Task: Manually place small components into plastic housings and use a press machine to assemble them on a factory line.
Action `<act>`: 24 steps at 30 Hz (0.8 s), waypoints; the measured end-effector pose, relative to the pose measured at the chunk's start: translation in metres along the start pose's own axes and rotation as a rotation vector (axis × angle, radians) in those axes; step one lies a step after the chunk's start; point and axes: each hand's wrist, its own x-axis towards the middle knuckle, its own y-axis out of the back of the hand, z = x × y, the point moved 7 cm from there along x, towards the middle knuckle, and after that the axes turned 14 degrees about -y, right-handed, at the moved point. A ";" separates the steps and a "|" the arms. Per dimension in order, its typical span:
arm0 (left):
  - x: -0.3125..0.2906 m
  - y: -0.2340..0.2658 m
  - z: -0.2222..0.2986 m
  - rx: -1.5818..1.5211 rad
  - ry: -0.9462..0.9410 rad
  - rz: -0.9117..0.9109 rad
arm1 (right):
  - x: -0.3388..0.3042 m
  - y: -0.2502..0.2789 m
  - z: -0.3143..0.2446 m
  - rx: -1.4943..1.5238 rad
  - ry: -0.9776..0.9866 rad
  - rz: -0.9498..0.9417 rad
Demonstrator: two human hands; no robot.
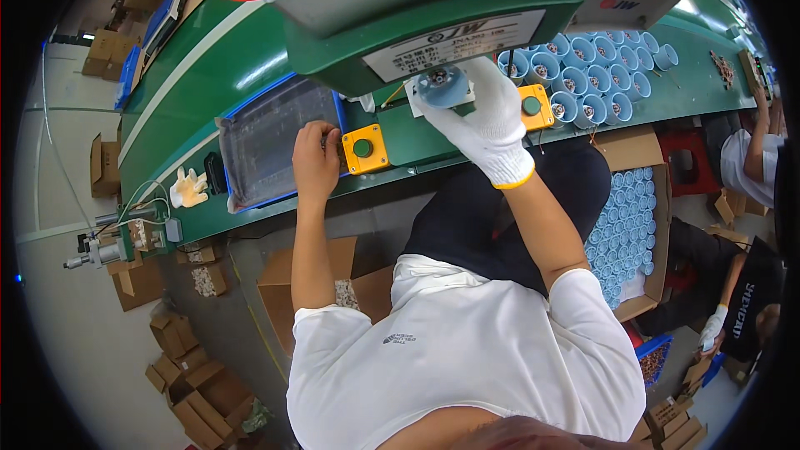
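My right hand [492, 117], in a white knitted glove with a yellow cuff edge, grips a light-blue cup [446, 90] with a metal part inside. That cup is under the green head of a press machine [433, 25], by a pale plate on the bench. Bare and curled closed, my left hand [317, 158] rests by the right rim of a blue tray [287, 108]; what its fingers hold, if anything, is hidden. Just right of it is a yellow box with a green button [364, 148]. A second yellow button box [535, 107] stands beside my right wrist.
Several light-blue cups [596, 75] with metal parts stand on the green bench [683, 100] at right. Below them is a carton [654, 250] of stacked blue cups. A loose glove [188, 188] lies at left. A co-worker [750, 150] sits at far right.
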 end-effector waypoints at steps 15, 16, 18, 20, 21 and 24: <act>0.005 0.012 0.018 -0.044 -0.099 0.154 | 0.018 0.014 -0.006 -0.255 -0.084 -0.068; 0.001 0.011 0.024 -0.047 -0.101 0.153 | 0.015 0.024 -0.012 -0.170 -0.001 -0.004; -0.010 0.010 0.050 -0.071 -0.234 0.147 | -0.004 0.054 0.007 -0.210 0.136 0.135; -0.016 0.007 0.062 -0.081 -0.297 0.145 | -0.025 0.082 0.025 -0.243 0.274 0.264; -0.019 0.007 0.063 -0.064 -0.291 0.171 | -0.031 0.086 0.039 -0.356 0.219 0.206; -0.011 0.007 0.072 -0.039 -0.292 0.220 | -0.037 0.089 0.053 -0.480 0.161 0.117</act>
